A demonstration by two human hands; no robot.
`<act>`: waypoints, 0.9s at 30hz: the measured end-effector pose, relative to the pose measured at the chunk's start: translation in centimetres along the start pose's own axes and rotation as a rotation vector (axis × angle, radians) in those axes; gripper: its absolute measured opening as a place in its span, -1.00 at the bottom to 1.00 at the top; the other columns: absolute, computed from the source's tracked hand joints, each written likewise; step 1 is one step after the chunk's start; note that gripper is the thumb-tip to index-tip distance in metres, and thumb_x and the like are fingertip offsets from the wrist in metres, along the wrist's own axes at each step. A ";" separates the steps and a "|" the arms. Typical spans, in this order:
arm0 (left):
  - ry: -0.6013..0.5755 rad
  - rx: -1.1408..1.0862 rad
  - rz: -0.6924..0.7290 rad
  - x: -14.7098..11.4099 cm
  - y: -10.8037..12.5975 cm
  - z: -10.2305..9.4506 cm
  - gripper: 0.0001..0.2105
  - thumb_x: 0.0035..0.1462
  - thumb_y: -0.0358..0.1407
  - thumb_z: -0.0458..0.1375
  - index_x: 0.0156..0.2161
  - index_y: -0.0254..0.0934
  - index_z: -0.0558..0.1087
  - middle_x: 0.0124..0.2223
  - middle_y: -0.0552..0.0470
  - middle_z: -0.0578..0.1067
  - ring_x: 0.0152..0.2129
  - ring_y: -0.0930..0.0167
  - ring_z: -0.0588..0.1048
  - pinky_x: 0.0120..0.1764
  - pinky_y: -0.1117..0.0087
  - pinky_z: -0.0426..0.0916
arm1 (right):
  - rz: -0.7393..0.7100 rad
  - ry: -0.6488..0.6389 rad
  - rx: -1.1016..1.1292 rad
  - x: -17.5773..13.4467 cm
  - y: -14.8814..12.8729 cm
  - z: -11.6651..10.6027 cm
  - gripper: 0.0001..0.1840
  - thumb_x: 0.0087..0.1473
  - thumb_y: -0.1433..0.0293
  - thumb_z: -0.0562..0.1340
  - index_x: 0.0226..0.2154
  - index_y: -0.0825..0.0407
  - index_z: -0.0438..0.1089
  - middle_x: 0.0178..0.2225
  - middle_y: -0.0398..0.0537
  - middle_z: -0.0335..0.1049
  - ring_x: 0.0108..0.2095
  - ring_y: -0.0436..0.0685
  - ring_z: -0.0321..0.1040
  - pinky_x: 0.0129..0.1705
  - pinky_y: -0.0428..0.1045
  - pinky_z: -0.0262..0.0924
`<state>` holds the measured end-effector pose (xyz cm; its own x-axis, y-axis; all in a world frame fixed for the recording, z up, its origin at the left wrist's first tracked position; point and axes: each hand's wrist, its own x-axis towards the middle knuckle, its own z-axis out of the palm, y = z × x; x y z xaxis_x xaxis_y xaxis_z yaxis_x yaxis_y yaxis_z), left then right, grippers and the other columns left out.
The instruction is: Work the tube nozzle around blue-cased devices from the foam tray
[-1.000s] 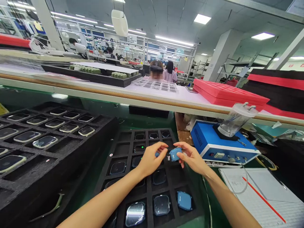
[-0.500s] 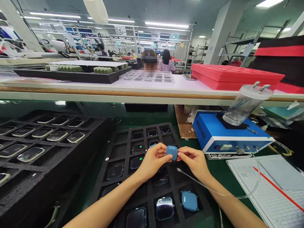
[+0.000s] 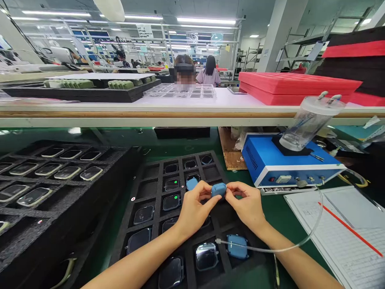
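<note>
Between the fingertips of both my hands is a small blue watch case [image 3: 219, 189], held tilted above a black foam tray [image 3: 128, 218]. My left hand [image 3: 195, 208] pinches its left side with thumb and fingers. On the opposite side, my right hand [image 3: 247, 204] is closed at its edge. Another blue case [image 3: 191, 184] leans in the tray just behind my left hand, and a third blue case [image 3: 237, 246] lies in a near compartment. Watches with dark glass faces [image 3: 207, 256] fill several other compartments. A clear tube [image 3: 267, 251] crosses my right forearm, its tip beside the third case.
A second foam tray [image 3: 90, 204] of watches stands at left. To the right is a blue machine [image 3: 288, 160] bearing a clear cylinder [image 3: 309, 122], with papers [image 3: 345, 241] and a red stick [image 3: 350, 228] nearby. A shelf [image 3: 168, 117] spans the back, carrying red foam trays [image 3: 297, 88].
The watch case has been tilted in my fingers, so its edge now faces me. The tube's tip has dropped lower and nearer to me. The view has shifted slightly.
</note>
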<state>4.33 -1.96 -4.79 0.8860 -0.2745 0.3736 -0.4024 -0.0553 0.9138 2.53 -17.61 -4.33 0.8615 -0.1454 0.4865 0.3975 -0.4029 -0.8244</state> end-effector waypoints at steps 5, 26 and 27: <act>-0.020 0.078 -0.051 0.6 0.2 -0.7 -0.73 0.09 -0.17 0.10 -0.22 -0.36 0.32 -0.28 0.06 0.43 -0.33 0.54 0.40 -0.20 0.52 0.28 | 0.331 0.169 0.387 1.9 0.7 -0.9 -0.64 -0.20 0.29 0.27 -0.41 0.29 0.37 -0.43 0.05 0.36 -0.48 0.02 0.34 -0.38 -0.10 0.32; -0.268 0.736 0.231 -0.2 -0.7 0.6 -0.59 -0.27 -0.26 0.31 -0.21 -0.18 0.38 -0.09 0.17 0.31 -0.11 0.43 0.20 -0.04 0.35 0.10 | 0.012 -0.008 0.388 0.8 -1.6 -1.8 -0.72 0.00 0.30 0.20 -0.38 0.24 0.37 -0.48 0.03 0.34 -0.52 -0.05 0.29 -0.43 -0.13 0.28; -0.253 0.730 0.251 -0.1 -0.6 0.5 -0.61 -0.24 -0.26 0.30 -0.21 -0.19 0.38 -0.09 0.17 0.31 -0.11 0.44 0.20 -0.04 0.36 0.10 | 0.007 -0.007 0.380 0.8 -1.5 -1.8 -0.72 0.00 0.31 0.20 -0.38 0.25 0.37 -0.50 0.03 0.33 -0.52 -0.05 0.29 -0.44 -0.14 0.27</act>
<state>4.38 -2.39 -5.41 0.7059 -0.5657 0.4262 -0.7081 -0.5518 0.4406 2.06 -18.76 -2.13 0.8660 -0.1406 0.4799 0.4797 -0.0378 -0.8766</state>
